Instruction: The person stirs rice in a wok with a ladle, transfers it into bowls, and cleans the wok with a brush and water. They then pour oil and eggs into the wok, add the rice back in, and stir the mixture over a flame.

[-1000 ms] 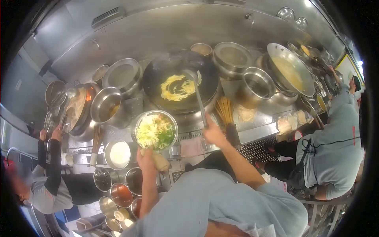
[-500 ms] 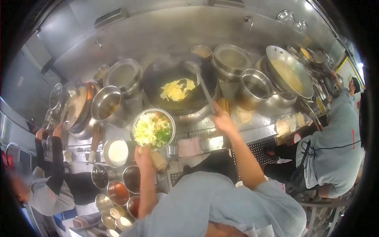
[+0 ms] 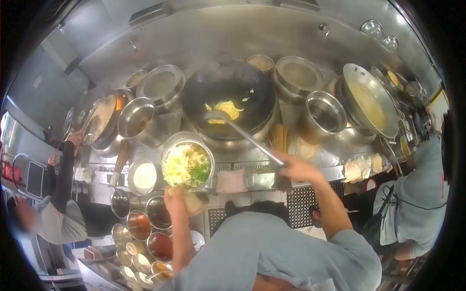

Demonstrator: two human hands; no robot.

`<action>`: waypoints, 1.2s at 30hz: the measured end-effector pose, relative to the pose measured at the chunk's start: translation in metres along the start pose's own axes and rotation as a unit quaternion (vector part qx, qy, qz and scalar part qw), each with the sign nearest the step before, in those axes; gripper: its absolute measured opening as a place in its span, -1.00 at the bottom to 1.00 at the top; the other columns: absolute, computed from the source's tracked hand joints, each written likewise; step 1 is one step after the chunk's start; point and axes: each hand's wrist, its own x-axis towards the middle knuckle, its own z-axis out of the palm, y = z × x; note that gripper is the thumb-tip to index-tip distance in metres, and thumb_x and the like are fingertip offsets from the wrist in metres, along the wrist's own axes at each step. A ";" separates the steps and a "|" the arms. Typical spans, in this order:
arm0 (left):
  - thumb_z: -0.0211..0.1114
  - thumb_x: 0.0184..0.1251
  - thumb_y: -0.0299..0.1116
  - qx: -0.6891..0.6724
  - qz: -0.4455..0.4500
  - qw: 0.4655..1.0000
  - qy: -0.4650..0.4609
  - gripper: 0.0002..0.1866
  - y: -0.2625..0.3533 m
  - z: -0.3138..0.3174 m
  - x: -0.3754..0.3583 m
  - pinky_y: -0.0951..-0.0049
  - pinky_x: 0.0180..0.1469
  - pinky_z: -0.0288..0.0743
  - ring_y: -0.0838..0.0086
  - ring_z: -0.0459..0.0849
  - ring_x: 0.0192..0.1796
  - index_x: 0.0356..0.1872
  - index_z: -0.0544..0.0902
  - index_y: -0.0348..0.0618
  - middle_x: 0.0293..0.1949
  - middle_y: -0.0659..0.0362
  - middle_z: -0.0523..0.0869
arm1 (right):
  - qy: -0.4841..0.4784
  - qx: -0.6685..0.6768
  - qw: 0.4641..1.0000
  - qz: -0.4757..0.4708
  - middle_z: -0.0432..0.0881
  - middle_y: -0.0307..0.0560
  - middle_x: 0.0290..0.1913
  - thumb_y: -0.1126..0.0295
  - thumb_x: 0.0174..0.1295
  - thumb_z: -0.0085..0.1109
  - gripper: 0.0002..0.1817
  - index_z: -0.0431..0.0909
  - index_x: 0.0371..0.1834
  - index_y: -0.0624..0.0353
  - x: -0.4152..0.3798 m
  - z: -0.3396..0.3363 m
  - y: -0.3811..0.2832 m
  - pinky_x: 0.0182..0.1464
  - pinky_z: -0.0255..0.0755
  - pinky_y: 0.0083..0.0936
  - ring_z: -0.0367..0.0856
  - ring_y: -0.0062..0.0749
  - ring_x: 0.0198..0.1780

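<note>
My right hand (image 3: 298, 168) is closed round the handle of a long metal ladle (image 3: 245, 134), whose head is in the large dark wok (image 3: 194, 92) in the middle. Yellow egg (image 3: 229, 109) lies at the ladle's head, with small bits further up the wok's wall. My left hand (image 3: 175, 196) is at the near edge of a metal bowl (image 3: 212, 160), closed on a beige cloth (image 3: 193, 203). The bowl holds shredded pale vegetable (image 3: 177, 166), chopped greens (image 3: 198, 175) and orange bits.
Metal pots (image 3: 137, 119) (image 3: 326, 112) flank the wok. A bowl of white liquid (image 3: 144, 177) and several sauce containers (image 3: 139, 225) stand at the lower left. One co-worker (image 3: 58, 218) is at the left, another (image 3: 417, 194) at the right near a big tilted wok (image 3: 369, 99).
My right hand has moved down and right, and the ladle's head has come down from the wok's upper right to the egg. The egg is gathered into a smaller heap.
</note>
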 end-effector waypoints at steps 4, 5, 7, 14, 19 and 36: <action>0.27 0.22 -0.44 0.014 0.039 0.999 -0.016 -0.77 0.027 0.038 -0.002 0.47 -0.31 0.50 0.49 0.56 -0.29 -0.11 0.52 -0.22 -0.27 0.17 0.58 | 0.114 -0.055 0.989 -0.080 0.66 0.23 -0.34 0.43 0.02 0.02 -0.14 0.05 0.52 -0.12 0.044 -0.014 0.072 -0.37 0.55 -0.29 0.64 -0.10 -0.48; 0.26 0.23 -0.46 0.012 0.047 0.999 -0.020 -0.82 0.035 0.057 0.000 0.48 -0.29 0.49 0.50 0.55 -0.30 -0.16 0.51 -0.21 -0.29 0.19 0.57 | 0.127 -0.106 0.986 0.007 0.67 0.29 -0.27 0.44 0.03 -0.01 -0.14 0.00 0.52 -0.06 0.051 -0.008 0.050 -0.21 0.56 -0.19 0.68 0.04 -0.31; 0.24 0.25 -0.47 0.027 0.088 0.995 -0.037 -0.85 0.043 0.082 0.010 0.48 -0.31 0.48 0.52 0.55 -0.31 -0.19 0.51 -0.20 -0.31 0.19 0.56 | 0.124 -0.056 0.991 0.001 0.65 0.34 -0.22 0.43 0.05 -0.02 -0.13 -0.06 0.53 -0.02 0.081 0.026 0.061 -0.07 0.52 -0.10 0.66 0.13 -0.18; 0.27 0.20 -0.39 0.250 0.274 0.928 -0.041 -0.80 0.094 0.163 0.081 0.37 -0.18 0.47 0.41 0.57 -0.29 -0.22 0.56 -0.27 -0.29 0.11 0.59 | 0.101 0.258 0.960 -0.028 0.58 -0.03 -0.47 0.45 0.07 0.16 -0.21 0.18 0.47 0.03 -0.005 0.025 0.106 -0.55 0.36 -0.52 0.42 -0.51 -0.68; 0.10 0.27 -0.34 0.632 0.521 0.572 -0.045 -0.79 0.061 0.241 0.179 0.09 -0.05 0.56 -0.01 0.61 -0.01 -0.12 0.59 -0.10 0.07 -0.05 0.56 | 0.199 0.288 0.937 0.006 0.59 -0.11 -0.50 0.50 0.09 0.14 -0.24 0.21 0.46 0.02 -0.035 0.004 0.088 -0.52 0.39 -0.52 0.44 -0.57 -0.64; 0.19 0.23 -0.37 0.695 0.471 0.505 -0.203 -0.65 0.056 0.239 0.242 0.21 0.23 0.42 0.06 0.47 0.27 0.06 0.57 -0.13 0.26 -0.15 0.44 | 0.481 -0.347 0.795 -0.130 0.60 0.00 -0.40 0.37 0.19 0.06 -0.28 0.13 0.48 0.04 0.037 0.051 0.020 -0.19 0.45 -0.17 0.59 -0.17 -0.13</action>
